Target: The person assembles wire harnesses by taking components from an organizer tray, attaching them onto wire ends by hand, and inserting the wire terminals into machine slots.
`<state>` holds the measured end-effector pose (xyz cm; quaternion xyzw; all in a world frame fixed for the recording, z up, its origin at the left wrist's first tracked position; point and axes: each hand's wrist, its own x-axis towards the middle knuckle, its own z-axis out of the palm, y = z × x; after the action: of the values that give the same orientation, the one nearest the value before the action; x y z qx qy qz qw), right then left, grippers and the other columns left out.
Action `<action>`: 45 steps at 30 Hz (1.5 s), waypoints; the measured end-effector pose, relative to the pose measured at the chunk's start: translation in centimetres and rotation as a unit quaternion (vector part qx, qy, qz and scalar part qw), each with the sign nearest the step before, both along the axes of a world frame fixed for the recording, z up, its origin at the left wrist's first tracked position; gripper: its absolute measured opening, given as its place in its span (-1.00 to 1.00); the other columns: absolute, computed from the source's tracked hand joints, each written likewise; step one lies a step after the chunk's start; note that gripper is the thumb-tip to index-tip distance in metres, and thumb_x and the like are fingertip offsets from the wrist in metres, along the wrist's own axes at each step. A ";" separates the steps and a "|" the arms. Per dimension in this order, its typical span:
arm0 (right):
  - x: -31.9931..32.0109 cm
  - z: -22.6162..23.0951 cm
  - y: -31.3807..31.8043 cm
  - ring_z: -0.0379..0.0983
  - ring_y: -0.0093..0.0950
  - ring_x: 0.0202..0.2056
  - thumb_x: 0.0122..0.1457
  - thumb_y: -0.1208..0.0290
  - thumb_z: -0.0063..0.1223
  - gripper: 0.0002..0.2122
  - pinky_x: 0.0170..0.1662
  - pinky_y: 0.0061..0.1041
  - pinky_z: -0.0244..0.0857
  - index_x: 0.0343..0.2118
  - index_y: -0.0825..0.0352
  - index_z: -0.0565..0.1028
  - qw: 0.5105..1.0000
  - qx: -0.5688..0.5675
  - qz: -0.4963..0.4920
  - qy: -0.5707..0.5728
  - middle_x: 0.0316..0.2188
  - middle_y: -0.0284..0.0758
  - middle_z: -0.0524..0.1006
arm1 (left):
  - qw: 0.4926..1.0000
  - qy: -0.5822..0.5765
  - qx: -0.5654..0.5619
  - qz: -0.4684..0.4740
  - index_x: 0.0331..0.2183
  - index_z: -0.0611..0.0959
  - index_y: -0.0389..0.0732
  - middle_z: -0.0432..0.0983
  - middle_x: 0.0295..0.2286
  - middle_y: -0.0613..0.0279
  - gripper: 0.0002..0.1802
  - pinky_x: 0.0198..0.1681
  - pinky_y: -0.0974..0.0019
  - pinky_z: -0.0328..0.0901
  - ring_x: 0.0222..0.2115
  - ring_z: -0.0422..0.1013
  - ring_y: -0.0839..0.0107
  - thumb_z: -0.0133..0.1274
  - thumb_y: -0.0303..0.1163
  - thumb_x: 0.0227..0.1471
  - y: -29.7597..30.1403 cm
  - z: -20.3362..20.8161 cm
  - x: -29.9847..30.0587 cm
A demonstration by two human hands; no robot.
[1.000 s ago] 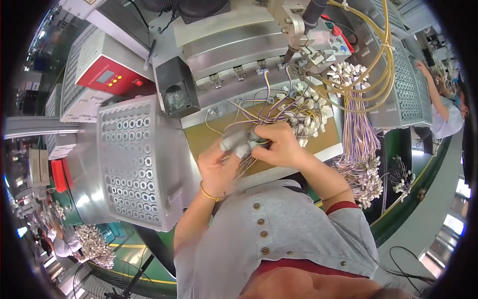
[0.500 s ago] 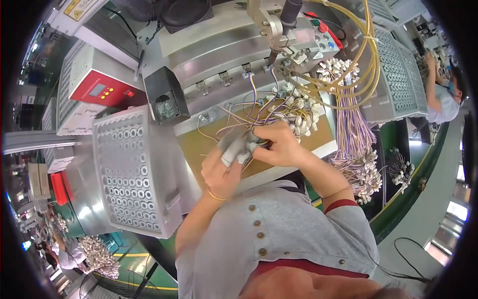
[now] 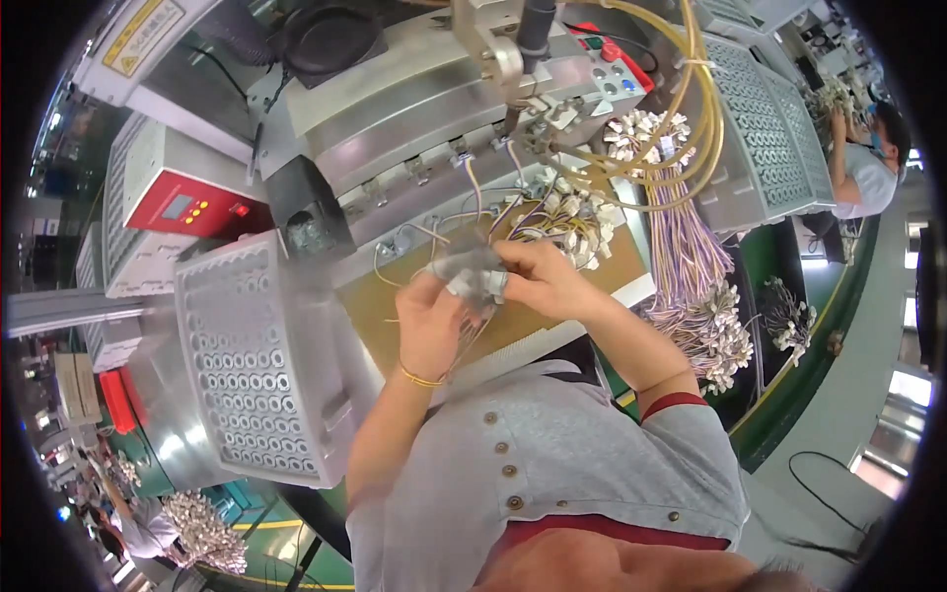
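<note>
The left hand and the right hand together pinch thin wires slanting back leftward, while white-connector harnesses lie just beyond the right hand.

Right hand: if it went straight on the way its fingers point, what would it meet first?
Most likely the left hand, at its grey-covered fingers: the right hand points toward the picture's left, straight at them. Blur hides whether the two hands touch, so any gap is unclear.

The machine housing is smooth metal (rather glossy), the brown board matt.
</note>
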<state>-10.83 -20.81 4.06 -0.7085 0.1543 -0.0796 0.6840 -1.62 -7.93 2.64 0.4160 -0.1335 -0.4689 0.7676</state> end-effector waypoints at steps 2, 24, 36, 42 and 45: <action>-0.3 0.9 -0.7 0.21 -0.73 -0.65 -0.06 0.50 -0.03 -0.92 -0.63 -0.70 0.08 -0.55 0.40 0.39 0.997 0.073 -0.018 0.004 -0.70 -0.47 0.33 | 0.999 -0.013 -0.007 -0.049 -0.18 0.41 -0.30 0.43 -0.39 0.24 -0.68 -0.57 0.56 0.22 -0.51 0.33 0.57 -0.08 -0.46 -0.05 -1.1 -0.4 -0.3; 0.6 -6.8 -12.0 0.30 -0.52 -0.72 0.00 0.40 -0.05 -0.85 -0.71 -0.51 0.25 -0.62 0.26 0.29 0.841 0.126 -0.493 -0.182 -0.72 -0.40 0.30 | 0.826 -0.480 0.275 0.109 -0.32 0.55 -0.23 0.48 -0.42 0.13 -0.75 -0.26 0.38 0.26 -0.40 0.40 0.29 0.05 -0.48 -0.18 7.0 -6.0 5.3; -0.4 -4.0 -7.0 0.21 -0.67 -0.71 0.02 0.42 -0.16 -0.82 -0.66 -0.67 0.05 -0.49 0.43 0.43 0.811 -0.264 -0.516 -0.080 -0.75 -0.40 0.36 | 0.788 -0.502 0.344 0.089 -0.39 0.61 -0.18 0.49 -0.52 0.24 -0.74 -0.49 0.56 0.21 -0.53 0.35 0.60 0.07 -0.62 -0.26 11.6 -7.6 5.9; 3.9 -4.4 4.3 0.32 -0.45 -0.59 -0.18 0.54 -0.01 -0.83 -0.52 -0.50 0.21 -0.44 0.40 0.42 0.920 -0.325 -0.017 -0.219 -0.58 -0.24 0.40 | 0.827 -0.471 0.296 0.083 -0.42 0.62 -0.21 0.45 -0.63 0.27 -0.75 -0.59 0.55 0.18 -0.61 0.32 0.63 0.12 -0.59 -0.32 10.5 -2.4 5.5; 5.7 -4.4 6.3 0.30 -0.48 -0.57 -0.19 0.58 0.02 -0.85 -0.50 -0.52 0.20 -0.46 0.41 0.41 0.956 -0.237 0.070 -0.161 -0.58 -0.27 0.37 | 0.674 -0.688 0.245 0.113 -0.49 0.60 -0.23 0.35 -0.70 0.21 -0.73 -0.66 0.44 0.18 -0.68 0.30 0.40 0.12 -0.58 -0.45 9.4 -1.8 5.9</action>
<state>-5.11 -14.47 -0.33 -0.8372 -0.0310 -0.1788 0.5160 4.30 1.48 0.86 0.8057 -0.4562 0.0236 0.3770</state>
